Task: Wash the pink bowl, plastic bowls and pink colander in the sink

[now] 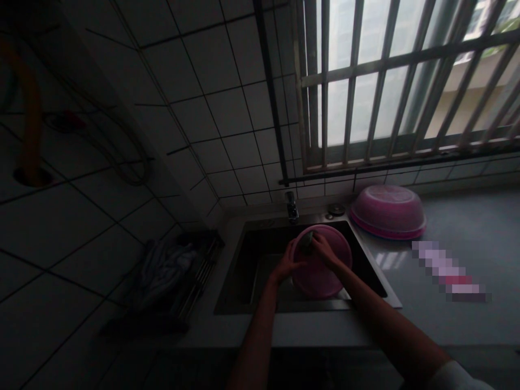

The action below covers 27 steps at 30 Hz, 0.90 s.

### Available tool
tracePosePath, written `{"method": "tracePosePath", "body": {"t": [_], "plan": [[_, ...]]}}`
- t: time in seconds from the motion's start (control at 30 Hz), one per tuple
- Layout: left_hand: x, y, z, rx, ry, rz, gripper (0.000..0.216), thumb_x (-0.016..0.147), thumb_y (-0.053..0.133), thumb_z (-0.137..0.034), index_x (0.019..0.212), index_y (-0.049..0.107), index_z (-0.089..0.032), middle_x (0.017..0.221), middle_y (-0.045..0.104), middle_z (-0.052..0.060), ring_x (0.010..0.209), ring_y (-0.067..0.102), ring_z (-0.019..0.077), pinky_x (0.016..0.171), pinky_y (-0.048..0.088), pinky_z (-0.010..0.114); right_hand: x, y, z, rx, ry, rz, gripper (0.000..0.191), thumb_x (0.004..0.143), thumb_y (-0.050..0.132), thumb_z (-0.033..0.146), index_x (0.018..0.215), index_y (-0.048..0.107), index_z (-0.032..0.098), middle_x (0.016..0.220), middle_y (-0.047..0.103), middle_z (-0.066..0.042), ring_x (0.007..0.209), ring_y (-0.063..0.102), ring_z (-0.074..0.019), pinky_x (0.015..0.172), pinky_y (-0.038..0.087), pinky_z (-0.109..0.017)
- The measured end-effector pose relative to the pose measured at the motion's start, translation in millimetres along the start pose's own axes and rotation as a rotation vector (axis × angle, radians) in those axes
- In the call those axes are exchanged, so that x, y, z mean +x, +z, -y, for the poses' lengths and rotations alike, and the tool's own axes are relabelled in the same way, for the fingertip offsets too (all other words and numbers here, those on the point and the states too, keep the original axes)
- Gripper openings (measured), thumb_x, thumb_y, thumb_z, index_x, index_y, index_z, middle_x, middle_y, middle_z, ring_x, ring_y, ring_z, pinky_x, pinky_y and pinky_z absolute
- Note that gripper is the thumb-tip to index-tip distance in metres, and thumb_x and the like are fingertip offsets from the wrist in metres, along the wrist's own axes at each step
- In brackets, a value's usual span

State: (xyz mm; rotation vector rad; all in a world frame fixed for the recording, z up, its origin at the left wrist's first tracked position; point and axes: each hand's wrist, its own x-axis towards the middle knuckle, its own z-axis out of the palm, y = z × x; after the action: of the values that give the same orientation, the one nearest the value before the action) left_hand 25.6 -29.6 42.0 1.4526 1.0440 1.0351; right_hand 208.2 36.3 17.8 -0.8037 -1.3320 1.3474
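A round pink basin point(327, 284) is tilted inside the sink point(239, 271), its open side facing me. My left hand point(285, 266) grips the basin's left edge, the thumb over the inside and the fingers at the rim. In my right hand point(323, 249), a small dark greenish pad point(307, 239) is pressed against the basin's inner wall. Dim light hides whether the pad is a sponge or a folded cloth. Just behind the basin stands the metal faucet point(291, 208).
An upturned pink basin point(388, 211) rests on the counter point(450, 216) right of the sink. Left of the sink, a dark rack point(203, 271) bears a crumpled cloth point(166, 265). A drain strainer point(336, 209) lies behind the sink, below a barred window point(385, 81). A blurred-out patch covers something on the counter.
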Motion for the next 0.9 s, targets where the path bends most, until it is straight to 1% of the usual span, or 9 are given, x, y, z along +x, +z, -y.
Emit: {"method": "tracePosePath", "body": {"t": [0.17, 0.23, 0.3, 0.43, 0.5, 0.63, 0.7, 0.83, 0.9], "plan": [[1.5, -5.5, 13.7, -0.012, 0.005, 0.006, 0.106, 0.061, 0.091, -0.029, 0.156, 0.043, -0.024, 0.159, 0.049, 0.014, 0.151, 0.042, 0.0391, 0.129, 0.026, 0.056, -12.6, 20.5, -5.2, 0.008, 0.055, 0.3, 0.04, 0.078, 0.075, 0.054, 0.095, 0.072, 0.017, 0.095, 0.074, -0.007, 0.083, 0.066, -0.0218, 0.078, 0.055, -0.033], [1.9, -6.4, 16.3, 0.0, 0.001, -0.002, 0.106, 0.061, 0.09, -0.026, 0.156, 0.043, -0.024, 0.159, 0.048, 0.014, 0.152, 0.04, 0.0392, 0.13, 0.025, 0.055, -14.0, 23.4, -6.5, 0.009, 0.068, 0.353, 0.038, 0.078, 0.074, 0.052, 0.093, 0.072, 0.017, 0.093, 0.074, -0.006, 0.082, 0.065, -0.0213, 0.076, 0.054, -0.032], [2.0, -5.5, 15.2, 0.022, 0.004, -0.002, 0.105, 0.061, 0.091, -0.027, 0.155, 0.043, -0.024, 0.161, 0.047, 0.014, 0.154, 0.037, 0.0386, 0.13, 0.023, 0.055, -10.3, 17.9, -5.9, 0.002, 0.057, 0.262, 0.037, 0.08, 0.072, 0.052, 0.092, 0.071, 0.018, 0.091, 0.073, -0.006, 0.078, 0.063, -0.0203, 0.071, 0.053, -0.03], [0.6, -2.0, 6.5, 0.039, 0.002, 0.006, 0.11, 0.062, 0.096, -0.036, 0.157, 0.041, -0.025, 0.164, 0.044, 0.015, 0.155, 0.036, 0.0372, 0.131, 0.022, 0.054, 1.7, -0.7, -6.4, -0.041, 0.009, -0.038, 0.034, 0.082, 0.065, 0.051, 0.091, 0.066, 0.018, 0.088, 0.07, -0.005, 0.074, 0.061, -0.0191, 0.064, 0.05, -0.027], [-0.8, -1.7, 2.3, 0.055, 0.009, 0.002, 0.111, 0.062, 0.096, -0.039, 0.158, 0.041, -0.024, 0.164, 0.043, 0.016, 0.156, 0.035, 0.0375, 0.132, 0.021, 0.053, 2.9, -1.8, -12.4, -0.059, -0.023, -0.031, 0.032, 0.082, 0.065, 0.047, 0.095, 0.067, 0.018, 0.094, 0.071, -0.006, 0.079, 0.063, -0.02, 0.069, 0.052, -0.029], [-3.3, -3.6, -0.8, 0.067, 0.028, -0.007, 0.11, 0.063, 0.096, -0.045, 0.157, 0.042, -0.022, 0.165, 0.042, 0.017, 0.157, 0.033, 0.0383, 0.132, 0.02, 0.052, -4.8, 12.9, -32.6, -0.14, 0.033, 0.284, 0.024, 0.076, 0.067, 0.034, 0.094, 0.07, 0.018, 0.091, 0.072, -0.006, 0.073, 0.061, -0.0184, 0.068, 0.053, -0.029], [-3.9, -4.0, -0.6, 0.038, 0.008, -0.003, 0.113, 0.062, 0.096, -0.045, 0.158, 0.042, -0.023, 0.166, 0.041, 0.017, 0.157, 0.033, 0.0383, 0.132, 0.021, 0.052, -6.8, 17.4, -38.5, -0.172, 0.071, 0.354, 0.025, 0.075, 0.065, 0.029, 0.096, 0.071, 0.017, 0.091, 0.073, -0.006, 0.071, 0.06, -0.0178, 0.067, 0.052, -0.029], [-4.0, -2.1, -2.0, -0.006, -0.038, 0.017, 0.113, 0.063, 0.096, -0.04, 0.159, 0.039, -0.024, 0.166, 0.042, 0.017, 0.156, 0.036, 0.0368, 0.131, 0.025, 0.052, 0.2, 8.0, -30.4, -0.192, -0.036, 0.089, 0.029, 0.083, 0.059, 0.034, 0.104, 0.069, 0.018, 0.104, 0.073, -0.009, 0.085, 0.064, -0.0213, 0.077, 0.054, -0.032], [-4.2, -1.1, -4.0, 0.003, -0.033, 0.016, 0.113, 0.063, 0.097, -0.038, 0.16, 0.038, -0.024, 0.166, 0.042, 0.017, 0.157, 0.033, 0.0373, 0.131, 0.023, 0.052, 3.7, 1.7, -22.5, -0.202, -0.076, 0.006, 0.029, 0.086, 0.057, 0.039, 0.103, 0.068, 0.018, 0.105, 0.073, -0.009, 0.087, 0.064, -0.022, 0.079, 0.054, -0.033]]}}
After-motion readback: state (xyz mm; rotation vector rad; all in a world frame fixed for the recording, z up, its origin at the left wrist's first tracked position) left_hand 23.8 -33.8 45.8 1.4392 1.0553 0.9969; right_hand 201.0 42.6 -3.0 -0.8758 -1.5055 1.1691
